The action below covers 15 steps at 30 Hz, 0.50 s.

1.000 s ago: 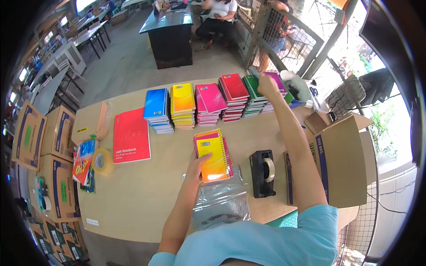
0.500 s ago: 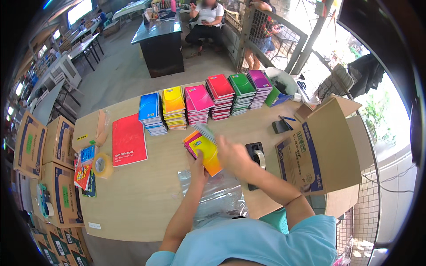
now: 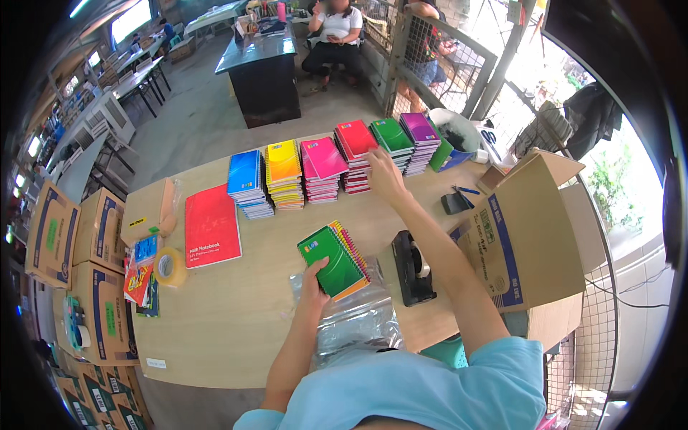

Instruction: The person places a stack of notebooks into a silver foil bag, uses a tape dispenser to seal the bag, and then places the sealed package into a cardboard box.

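My left hand (image 3: 314,283) grips a small fanned bundle of spiral notebooks, with a green notebook (image 3: 332,259) on top and yellow and orange ones below it. This bundle is over a clear plastic bag (image 3: 362,319) lying on the table. Across the table, my right hand (image 3: 387,175) is at the near right corner of the red notebook stack (image 3: 354,143), its fingers closed on the edge of the top notebook. Beside that stack stand blue (image 3: 244,172), yellow (image 3: 282,161), pink (image 3: 322,159), green (image 3: 391,136) and purple (image 3: 418,129) notebook stacks.
A large red notebook (image 3: 213,228), tape roll (image 3: 170,266) and cartons (image 3: 104,308) are on the left. A black tape dispenser (image 3: 412,276) lies near my right forearm, beside an open cardboard box (image 3: 534,236). Another person (image 3: 337,32) sits beyond the table.
The green notebook now lies flat on the bundle in my left hand. My right hand has left the bundle and moved forward to the red stack.
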{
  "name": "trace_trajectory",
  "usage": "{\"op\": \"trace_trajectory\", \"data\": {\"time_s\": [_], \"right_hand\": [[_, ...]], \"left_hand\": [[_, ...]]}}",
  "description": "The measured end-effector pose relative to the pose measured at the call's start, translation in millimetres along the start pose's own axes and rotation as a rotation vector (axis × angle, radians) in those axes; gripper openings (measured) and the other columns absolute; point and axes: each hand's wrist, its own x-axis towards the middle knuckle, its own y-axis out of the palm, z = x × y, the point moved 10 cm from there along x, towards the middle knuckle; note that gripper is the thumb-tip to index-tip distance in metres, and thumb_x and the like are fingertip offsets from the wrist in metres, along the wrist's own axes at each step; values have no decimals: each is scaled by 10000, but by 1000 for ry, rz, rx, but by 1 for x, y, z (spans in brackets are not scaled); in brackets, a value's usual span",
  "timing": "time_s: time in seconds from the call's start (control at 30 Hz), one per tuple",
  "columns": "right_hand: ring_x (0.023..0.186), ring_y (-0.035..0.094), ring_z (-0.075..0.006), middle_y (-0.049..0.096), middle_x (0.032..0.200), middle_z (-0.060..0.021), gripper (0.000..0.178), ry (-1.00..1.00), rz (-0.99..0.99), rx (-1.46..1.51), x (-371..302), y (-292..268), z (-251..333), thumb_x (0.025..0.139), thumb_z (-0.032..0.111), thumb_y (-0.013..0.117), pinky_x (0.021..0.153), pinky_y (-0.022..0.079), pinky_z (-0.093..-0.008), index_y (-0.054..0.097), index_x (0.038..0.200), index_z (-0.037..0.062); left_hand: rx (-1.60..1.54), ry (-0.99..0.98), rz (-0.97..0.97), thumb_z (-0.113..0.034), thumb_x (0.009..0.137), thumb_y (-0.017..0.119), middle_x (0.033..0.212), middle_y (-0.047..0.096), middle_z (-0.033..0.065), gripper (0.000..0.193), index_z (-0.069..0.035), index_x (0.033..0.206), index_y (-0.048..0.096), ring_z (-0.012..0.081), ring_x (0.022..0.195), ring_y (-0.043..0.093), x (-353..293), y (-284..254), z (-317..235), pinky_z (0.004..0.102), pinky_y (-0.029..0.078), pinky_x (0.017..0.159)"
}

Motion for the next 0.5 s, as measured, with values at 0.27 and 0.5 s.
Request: {"op": "trace_trajectory", "data": {"time_s": [0.27,0.5], "right_hand": [[1143,594,-337,622,1217,-174,391,-253,109,-234,32,71,-63,877,52,487,997,460,-399,576,1257,32],[907,696,-225,710,964,-149,295,104,-175,376,16,-44,-50,749,-82,596,811,530,-299,714,1005,4]], "left_hand": [[178,72,-30,-85,841,696,1065,657,125,400,-11,1206,550,243,926,678,20,26,-32,381,586,783],[193,-15,13,-148,872,686,1093,660,132,402,-5,1223,552,246,949,684,25,14,-25,393,586,813]]}}
